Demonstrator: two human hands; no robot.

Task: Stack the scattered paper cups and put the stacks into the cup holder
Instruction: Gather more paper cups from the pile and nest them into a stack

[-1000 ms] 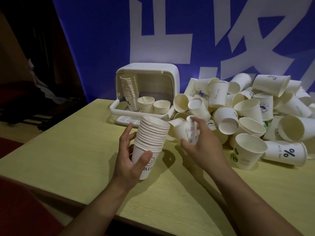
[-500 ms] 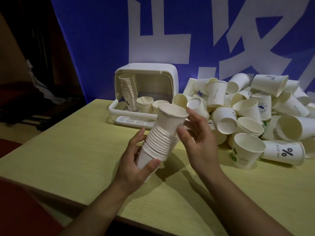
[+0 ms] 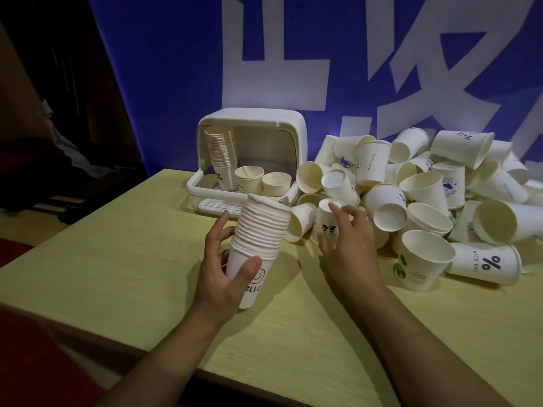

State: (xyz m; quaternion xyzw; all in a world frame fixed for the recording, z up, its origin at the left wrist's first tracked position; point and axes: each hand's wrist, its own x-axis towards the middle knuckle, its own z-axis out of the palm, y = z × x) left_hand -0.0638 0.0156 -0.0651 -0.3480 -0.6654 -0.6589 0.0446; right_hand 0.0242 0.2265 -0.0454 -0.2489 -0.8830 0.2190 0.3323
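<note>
A person's left hand point(image 3: 219, 274) has its grip wrapped around the base of a tall stack of nested white paper cups point(image 3: 258, 245), tilted slightly above the pale yellow wooden table point(image 3: 117, 259). The right hand point(image 3: 348, 245), fingers spread and holding nothing, reaches over an upside-down white paper cup point(image 3: 327, 223) at the stack's 3 o'clock. The white plastic cup holder point(image 3: 252, 160) sits at 12 o'clock, beside a heap of loose white paper cups point(image 3: 440, 195).
</note>
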